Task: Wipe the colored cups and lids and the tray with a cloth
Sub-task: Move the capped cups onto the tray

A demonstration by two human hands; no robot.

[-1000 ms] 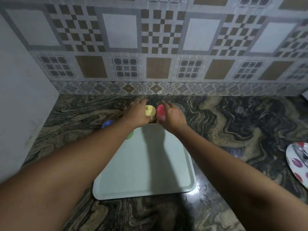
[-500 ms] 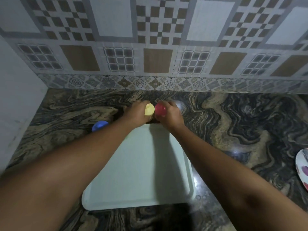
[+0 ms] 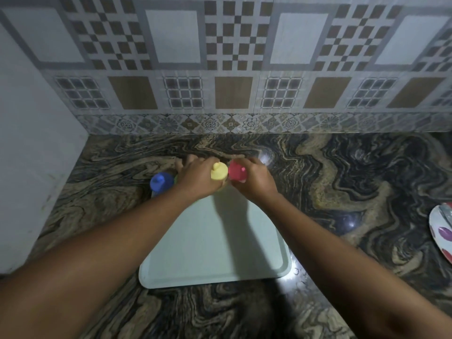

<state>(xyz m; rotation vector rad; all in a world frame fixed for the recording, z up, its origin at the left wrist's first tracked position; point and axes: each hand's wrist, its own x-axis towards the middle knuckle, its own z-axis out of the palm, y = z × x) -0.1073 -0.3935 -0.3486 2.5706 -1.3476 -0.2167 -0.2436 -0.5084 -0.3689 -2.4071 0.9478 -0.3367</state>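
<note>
A pale green tray [image 3: 212, 253] lies on the dark marbled counter, with nothing on the part I can see. Just beyond its far edge my left hand [image 3: 198, 178] grips a yellow lidded cup [image 3: 219, 171]. My right hand [image 3: 254, 178] grips a red lidded cup [image 3: 236, 171] right beside it, the two cups nearly touching. A blue lidded cup [image 3: 161, 182] stands to the left of my left hand. A sliver of a green cup [image 3: 175, 178] shows between the blue cup and my wrist. No cloth is in view.
A patterned tile wall [image 3: 232, 69] rises behind the counter and a white panel [image 3: 29, 155] closes the left side. A white plate with coloured spots [image 3: 442, 231] sits at the right edge of view.
Both hands have stayed on the yellow and red cups at the tray's far edge. The view has shifted slightly, and the blue cup now shows more fully.
</note>
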